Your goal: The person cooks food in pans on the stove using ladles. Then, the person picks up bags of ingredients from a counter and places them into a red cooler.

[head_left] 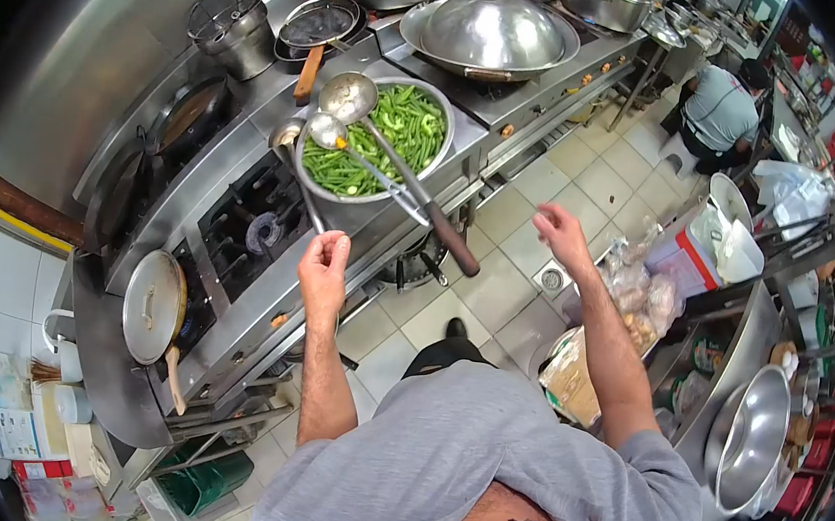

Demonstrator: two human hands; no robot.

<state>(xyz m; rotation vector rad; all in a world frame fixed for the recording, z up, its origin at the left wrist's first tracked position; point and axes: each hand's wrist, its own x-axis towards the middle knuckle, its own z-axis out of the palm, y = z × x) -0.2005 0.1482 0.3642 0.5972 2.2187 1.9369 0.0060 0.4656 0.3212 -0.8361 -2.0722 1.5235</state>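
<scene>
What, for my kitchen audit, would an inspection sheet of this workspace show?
Surface: grey stainless-steel range.
Job's things: round silver metal bowl of green vegetable pieces; dark-handled silver metal ladle lying across it.
Clutter: clear plastic bags, on the right.
Hands: left hand near the handle of a slim silver metal ladle, contact unclear; right hand holding nothing visible.
Cables: nothing seen.
Surroundings: pale tiled floor; grey-shirted person bent low.
</scene>
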